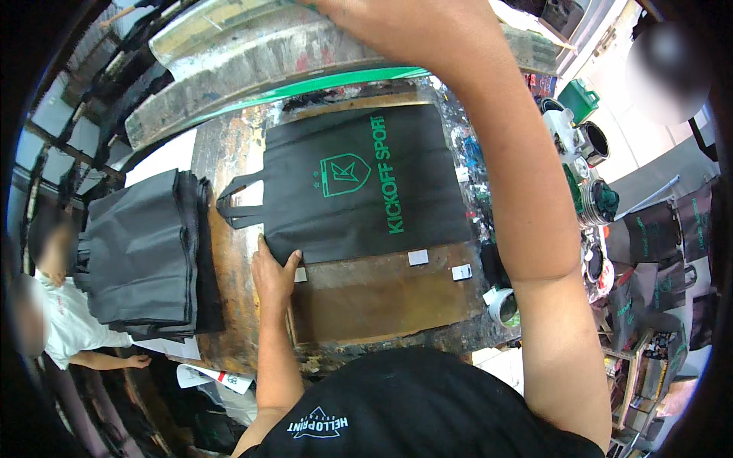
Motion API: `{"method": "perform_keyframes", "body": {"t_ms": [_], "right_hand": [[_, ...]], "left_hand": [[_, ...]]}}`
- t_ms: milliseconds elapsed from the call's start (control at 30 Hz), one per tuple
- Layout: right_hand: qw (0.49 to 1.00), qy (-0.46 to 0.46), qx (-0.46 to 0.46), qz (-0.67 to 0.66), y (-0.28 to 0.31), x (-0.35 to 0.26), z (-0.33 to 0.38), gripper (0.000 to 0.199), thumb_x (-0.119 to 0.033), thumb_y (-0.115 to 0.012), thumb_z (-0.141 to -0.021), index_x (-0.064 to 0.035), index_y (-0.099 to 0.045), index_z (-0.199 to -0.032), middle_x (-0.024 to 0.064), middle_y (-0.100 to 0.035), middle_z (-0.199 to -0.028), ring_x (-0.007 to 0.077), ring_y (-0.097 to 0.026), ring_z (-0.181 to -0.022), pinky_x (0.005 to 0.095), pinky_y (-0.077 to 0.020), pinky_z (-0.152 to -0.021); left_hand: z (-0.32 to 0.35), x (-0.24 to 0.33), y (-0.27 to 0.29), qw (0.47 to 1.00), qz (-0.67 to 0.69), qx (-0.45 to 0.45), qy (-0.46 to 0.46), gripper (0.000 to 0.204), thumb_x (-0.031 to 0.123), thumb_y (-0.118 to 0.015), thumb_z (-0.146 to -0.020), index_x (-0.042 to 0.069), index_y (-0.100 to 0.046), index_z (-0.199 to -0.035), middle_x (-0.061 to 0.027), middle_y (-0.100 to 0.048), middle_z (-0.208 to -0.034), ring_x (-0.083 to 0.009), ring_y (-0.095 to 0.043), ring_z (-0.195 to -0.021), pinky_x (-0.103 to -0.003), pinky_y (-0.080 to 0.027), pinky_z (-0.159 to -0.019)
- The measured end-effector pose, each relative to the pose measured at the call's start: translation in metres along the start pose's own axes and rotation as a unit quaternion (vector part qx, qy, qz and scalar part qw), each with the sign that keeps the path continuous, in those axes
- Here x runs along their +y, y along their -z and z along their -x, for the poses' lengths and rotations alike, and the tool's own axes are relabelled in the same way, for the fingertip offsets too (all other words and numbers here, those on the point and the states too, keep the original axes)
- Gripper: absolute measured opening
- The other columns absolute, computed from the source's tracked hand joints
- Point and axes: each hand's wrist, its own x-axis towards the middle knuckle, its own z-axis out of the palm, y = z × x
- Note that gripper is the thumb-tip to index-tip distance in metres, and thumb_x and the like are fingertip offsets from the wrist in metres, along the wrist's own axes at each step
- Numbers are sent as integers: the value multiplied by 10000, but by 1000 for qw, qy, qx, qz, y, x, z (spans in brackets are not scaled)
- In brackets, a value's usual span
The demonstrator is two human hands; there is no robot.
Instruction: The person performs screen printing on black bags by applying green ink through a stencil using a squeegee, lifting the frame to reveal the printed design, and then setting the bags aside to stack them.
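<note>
At far left, one stack of plain black bags is seen piled on the bench edge, with another person in a white shirt seated below it. Just beside the stack, the left hand is laid flat and unclenched, fingers spread, on the lower left corner of a single black tote bag, gripping nothing but pressing the fabric down. The bag, printed in green with a shield emblem and lettering, is spread on the worn brown printing board, its two handles pointing left. Three small pale tabs are counted along the bag's lower edge (one half hidden by the fingers). Above, the paint-crusted screen frame is raised by the right hand; whether that hand is clenched on the frame cannot be told, as its fingers are cut off at the top edge. Good practice, it may be judged, would have the fresh print left untouched and the bag handled by its unprinted corner while the frame is kept well clear. At right, several ink pots and more printed bags are seen.
</note>
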Motion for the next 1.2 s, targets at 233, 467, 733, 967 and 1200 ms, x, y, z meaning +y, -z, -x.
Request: {"method": "perform_keyframes", "body": {"t_ms": [233, 467, 733, 967, 1200], "right_hand": [[999, -16, 46, -3, -2, -7, 16, 636, -607, -441, -1051, -26, -694, -1094, 181, -689, -979, 290, -643, -966, 468, -431, -928], [980, 31, 192, 31, -28, 4, 11, 491, -558, -600, -978, -108, -727, -1130, 155, -730, -995, 341, -679, -1054, 556, -444, -933], [984, 21, 175, 26, -21, -7, 16, 477, -547, -623, -963, -94, -727, -1068, 142, -717, -962, 327, -659, -1011, 503, -429, -921], [989, 10, 150, 13, -18, -8, 14, 475, -540, -626, -965, -84, -708, -1069, 143, -701, -948, 326, -639, -1003, 471, -406, -910], [988, 14, 147, 34, -19, -6, 15, 489, -531, -635, -961, -68, -700, -1105, 170, -705, -997, 358, -642, -1048, 501, -415, -949]], "left_hand": [[-29, 19, 19, 947, 238, 148, -156, 529, 10, -699, -876, -33, -586, -1390, -215, -658, -1277, -319, -625, -1233, -413, -472, -1076], [-84, 13, 186, 873, 483, 40, -46, 498, -65, -650, -881, 15, -636, -1373, -78, -690, -1128, -111, -672, -864, -241, -580, -716], [-60, -217, 354, 870, 479, 114, -21, 560, 5, -599, -861, 39, -634, -1420, -61, -606, -1407, -158, -544, -1238, -275, -453, -1031], [-37, -450, 419, 937, 119, 311, 108, 729, 27, -746, -795, 38, -541, -1495, -187, -657, -1307, -234, -690, -900, -329, -560, -854], [40, -468, 458, 903, 180, 380, 94, 669, 22, -763, -899, 33, -490, -1510, -198, -658, -1162, -209, -692, -844, -315, -609, -718]]}}
